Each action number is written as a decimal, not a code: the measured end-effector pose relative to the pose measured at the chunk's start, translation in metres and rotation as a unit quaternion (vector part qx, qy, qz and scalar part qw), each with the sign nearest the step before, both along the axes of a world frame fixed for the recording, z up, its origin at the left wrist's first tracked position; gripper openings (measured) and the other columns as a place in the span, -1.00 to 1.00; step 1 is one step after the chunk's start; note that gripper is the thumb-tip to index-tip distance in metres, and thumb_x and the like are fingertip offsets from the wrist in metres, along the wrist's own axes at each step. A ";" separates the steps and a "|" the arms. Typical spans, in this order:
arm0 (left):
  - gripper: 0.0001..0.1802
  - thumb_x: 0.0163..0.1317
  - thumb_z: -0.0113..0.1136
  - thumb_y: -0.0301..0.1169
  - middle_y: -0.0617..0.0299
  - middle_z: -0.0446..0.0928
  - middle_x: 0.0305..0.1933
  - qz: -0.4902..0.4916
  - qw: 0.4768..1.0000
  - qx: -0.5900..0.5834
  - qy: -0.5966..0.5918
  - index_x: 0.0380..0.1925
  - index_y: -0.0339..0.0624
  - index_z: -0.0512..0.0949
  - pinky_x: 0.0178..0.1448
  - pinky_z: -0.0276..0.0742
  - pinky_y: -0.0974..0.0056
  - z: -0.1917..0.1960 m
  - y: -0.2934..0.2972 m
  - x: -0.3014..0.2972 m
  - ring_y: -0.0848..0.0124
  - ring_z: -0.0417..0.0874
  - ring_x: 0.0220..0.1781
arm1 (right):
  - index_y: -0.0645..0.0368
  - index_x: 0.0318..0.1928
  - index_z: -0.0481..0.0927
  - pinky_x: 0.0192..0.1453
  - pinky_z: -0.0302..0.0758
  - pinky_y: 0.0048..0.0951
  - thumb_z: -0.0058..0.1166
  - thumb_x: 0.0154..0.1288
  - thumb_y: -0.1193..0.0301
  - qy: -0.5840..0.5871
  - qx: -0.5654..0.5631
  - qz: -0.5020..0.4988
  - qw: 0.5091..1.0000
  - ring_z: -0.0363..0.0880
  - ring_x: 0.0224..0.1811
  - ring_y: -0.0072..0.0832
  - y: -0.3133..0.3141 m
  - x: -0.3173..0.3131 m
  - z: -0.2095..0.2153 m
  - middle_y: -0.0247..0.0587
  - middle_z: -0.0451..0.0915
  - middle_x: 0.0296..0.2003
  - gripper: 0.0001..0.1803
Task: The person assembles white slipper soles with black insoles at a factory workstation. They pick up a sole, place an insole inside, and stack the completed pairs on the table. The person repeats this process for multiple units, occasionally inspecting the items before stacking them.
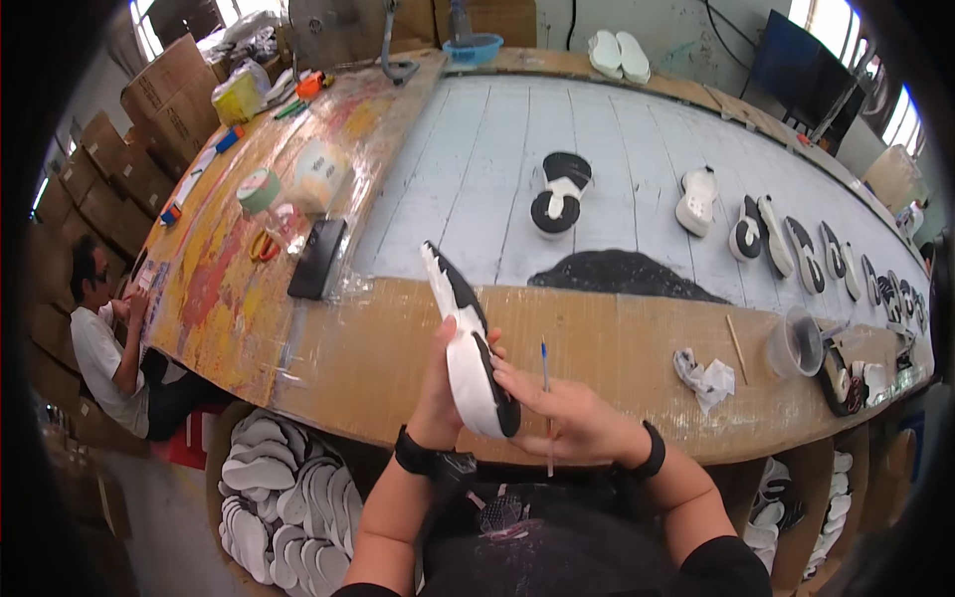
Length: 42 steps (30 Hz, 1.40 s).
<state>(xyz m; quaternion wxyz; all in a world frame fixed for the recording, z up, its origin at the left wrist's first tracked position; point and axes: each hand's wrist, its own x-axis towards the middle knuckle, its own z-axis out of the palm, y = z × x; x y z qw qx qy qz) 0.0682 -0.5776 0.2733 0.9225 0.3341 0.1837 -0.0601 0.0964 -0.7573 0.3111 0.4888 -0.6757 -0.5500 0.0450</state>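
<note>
A white shoe sole [472, 383] with black parts along its side stands tilted in front of me, toe end up and to the left. My left hand [435, 396] is closed round its lower half, with fingertips showing on the far side. My right hand [577, 416] holds a thin blue-tipped stick [544, 356], like a pen or fine brush, upright between its fingers. The fingertips of that hand also touch the black side of the sole. Beyond them, a black-and-white sole [560, 194] lies on the white tabletop [468, 169].
Several more soles [804, 254] line the right side. A clear plastic tub [794, 341], a crumpled tissue [704, 376] and a wooden stick [736, 348] lie at right. A phone [317, 259] lies left. Boxed soles [288, 497] stand below; a person [109, 348] sits far left.
</note>
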 end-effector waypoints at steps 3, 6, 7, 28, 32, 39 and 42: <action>-0.23 0.10 -0.12 0.24 0.11 0.51 -0.38 -0.157 0.950 -0.270 -0.005 -0.11 -0.34 0.40 -0.27 0.55 0.31 -0.003 0.009 0.004 0.32 0.57 -0.41 | 0.15 0.25 0.14 0.08 0.38 -0.43 0.18 0.04 0.48 0.124 -0.088 0.103 0.983 0.43 0.07 -0.33 -0.011 0.027 -0.016 -0.05 0.36 0.10 -0.26; -0.27 0.16 -0.17 0.20 0.10 0.52 -0.35 -0.044 0.992 -0.116 0.030 -0.07 -0.32 0.38 -0.26 0.54 0.31 0.006 0.001 -0.010 0.31 0.57 -0.37 | 0.18 0.17 0.28 0.00 0.42 -0.44 -0.08 0.29 0.28 0.412 0.069 0.012 0.909 0.42 0.02 -0.50 -0.011 0.041 -0.021 -0.16 0.45 -0.01 -0.53; -0.29 0.18 -0.18 0.19 0.10 0.52 -0.35 -0.037 0.996 -0.080 0.021 -0.07 -0.31 0.38 -0.26 0.54 0.31 0.010 0.002 -0.015 0.31 0.58 -0.36 | 0.20 0.15 0.32 -0.03 0.43 -0.45 -0.14 0.33 0.23 0.451 0.124 -0.024 0.883 0.42 0.01 -0.51 -0.013 0.052 -0.025 -0.18 0.46 -0.03 -0.55; -0.41 0.14 0.10 -0.44 0.01 0.05 0.28 0.038 0.828 0.558 -0.033 0.18 -0.31 0.18 0.23 0.21 0.19 -0.022 0.053 -0.047 0.24 0.20 0.26 | 0.32 0.12 0.25 0.01 0.39 -0.32 0.15 -0.15 0.35 -0.022 -0.105 -0.464 0.879 0.47 -0.08 -0.12 0.029 0.251 -0.093 0.18 0.33 0.05 -0.26; -0.41 0.20 -0.01 -0.46 -0.03 -0.01 0.33 0.031 0.902 0.420 -0.095 0.21 -0.36 0.08 0.31 0.08 0.22 -0.025 0.048 -0.023 0.24 0.10 0.33 | 0.39 -0.01 0.41 -0.08 0.41 -0.54 -0.07 -0.07 0.54 0.346 0.116 -0.334 0.869 0.49 -0.17 -0.49 -0.023 0.191 -0.061 -0.11 0.52 -0.19 -0.51; -0.41 0.29 -0.06 -0.33 0.09 0.17 0.07 0.154 0.930 0.302 -0.143 0.24 -0.35 0.03 0.16 0.13 0.38 0.034 0.031 0.032 0.42 0.20 0.14 | 0.27 0.00 0.45 0.13 0.33 -0.36 0.09 0.05 0.45 0.231 0.065 -0.155 0.958 0.42 0.06 -0.28 -0.058 0.037 -0.019 0.00 0.44 -0.01 -0.56; -0.43 0.29 -0.04 -0.28 0.26 0.44 -0.22 0.182 0.938 0.253 -0.150 0.21 -0.34 0.10 -0.06 0.34 0.52 0.051 0.032 0.039 0.60 0.44 -0.12 | 0.25 -0.02 0.46 0.10 0.35 -0.38 0.10 0.06 0.46 0.071 0.040 -0.143 0.986 0.46 0.01 -0.21 -0.065 0.016 -0.017 0.09 0.45 -0.04 -0.59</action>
